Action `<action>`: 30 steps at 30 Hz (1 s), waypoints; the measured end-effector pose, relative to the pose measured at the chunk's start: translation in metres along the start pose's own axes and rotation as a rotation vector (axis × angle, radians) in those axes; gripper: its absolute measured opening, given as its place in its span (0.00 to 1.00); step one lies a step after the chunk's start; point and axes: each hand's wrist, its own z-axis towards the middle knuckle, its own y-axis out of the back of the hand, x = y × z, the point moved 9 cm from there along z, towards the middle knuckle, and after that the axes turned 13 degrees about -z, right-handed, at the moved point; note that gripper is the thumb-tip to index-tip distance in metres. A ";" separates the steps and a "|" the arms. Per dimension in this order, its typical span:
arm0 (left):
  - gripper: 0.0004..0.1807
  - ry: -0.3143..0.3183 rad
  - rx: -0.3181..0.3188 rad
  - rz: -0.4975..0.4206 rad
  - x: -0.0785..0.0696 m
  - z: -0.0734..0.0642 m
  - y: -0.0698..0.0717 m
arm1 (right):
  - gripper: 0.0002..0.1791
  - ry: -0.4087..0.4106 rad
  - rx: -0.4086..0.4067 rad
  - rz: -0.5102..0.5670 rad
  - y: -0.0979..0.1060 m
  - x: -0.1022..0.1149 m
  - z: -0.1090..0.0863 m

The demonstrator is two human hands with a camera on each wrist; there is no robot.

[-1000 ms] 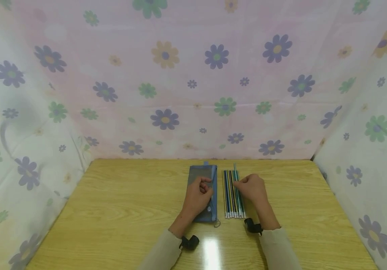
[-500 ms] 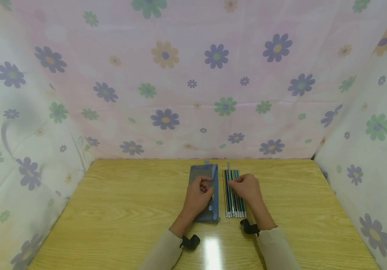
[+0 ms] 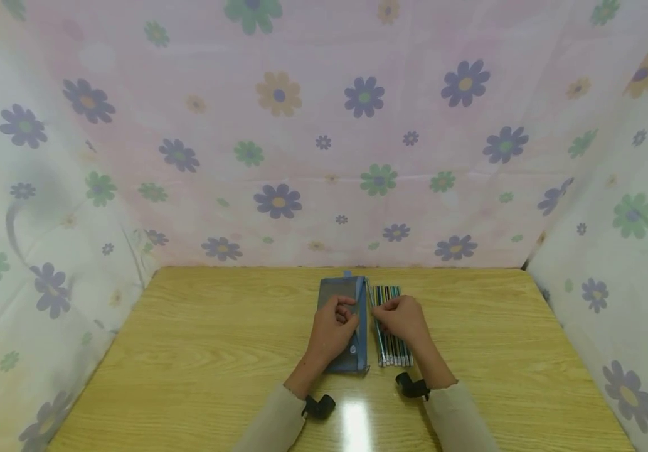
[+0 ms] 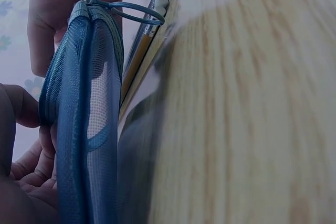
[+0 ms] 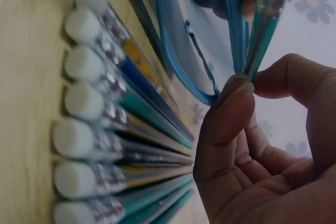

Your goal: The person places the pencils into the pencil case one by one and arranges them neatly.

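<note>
A blue mesh zip pencil case [image 3: 335, 289] lies on the table, with my left hand [image 3: 329, 333] over it. In the left wrist view my left fingers [image 4: 23, 108] pinch its zipper edge [image 4: 73, 129], and the mouth gapes apart. My right hand [image 3: 405, 320] pinches a teal pencil [image 5: 265, 22] between thumb and forefinger, white eraser toward me. That pencil is tilted beside the case's right edge; whether its tip is inside cannot be seen. Under my right hand lies a row of several striped pencils [image 3: 396, 359], their erasers lined up at the near end.
The wooden table [image 3: 216, 339] stretches out on both sides. A floral curtain [image 3: 312, 157] encloses the back and sides. A ring [image 4: 136, 11] hangs at the case's near corner. Black wrist cameras sit below each hand.
My right hand has moved left across the pencil row, carrying the pencil to the case's right edge. My left hand has stayed almost still on the case.
</note>
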 end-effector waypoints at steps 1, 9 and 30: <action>0.15 0.000 0.000 0.000 0.000 0.000 0.000 | 0.09 -0.007 0.010 0.007 -0.003 -0.001 0.000; 0.15 -0.006 0.004 -0.008 -0.001 0.001 -0.001 | 0.08 0.001 -0.013 0.078 -0.010 0.002 0.001; 0.14 -0.006 0.014 -0.017 0.000 -0.002 -0.004 | 0.09 -0.014 -0.059 0.124 -0.022 0.004 -0.002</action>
